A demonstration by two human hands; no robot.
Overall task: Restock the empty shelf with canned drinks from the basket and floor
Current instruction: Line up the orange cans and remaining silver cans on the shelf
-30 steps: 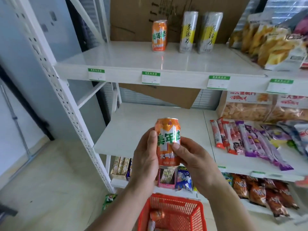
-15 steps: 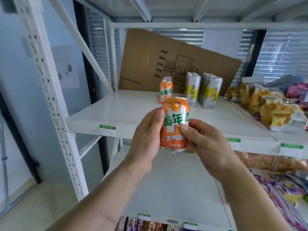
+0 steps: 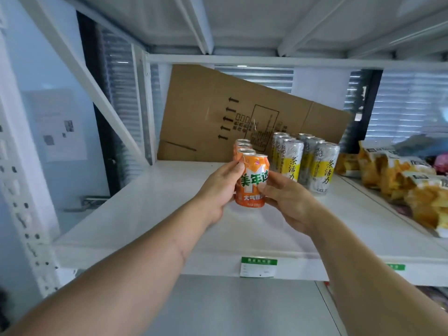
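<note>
Both hands gripped one orange can [image 3: 253, 180], a short cylinder with a glossy printed wrap and a dull metal rim, upright over the middle of the white shelf [image 3: 155, 214]. The left hand [image 3: 218, 190] clasped its left side with the thumb across the label; the right hand [image 3: 286, 200] closed on its right side and lower edge. Whether the can's base touched the shelf could not be told. Directly behind it stood a row of like orange cans [image 3: 242, 147], running towards the rear edge. Just to their right stood tall slim silver-and-yellow cans [image 3: 305, 161] in two rows. A flattened sheet of brown cardboard [image 3: 208, 112] leaned tilted along the rear edge. Crinkled yellow snack bags [image 3: 397, 180] filled the right end. The shelf was smooth, flat and matt, its left half and front edge bare, with a green-and-white price tag [image 3: 258, 267] on the front lip.
</note>
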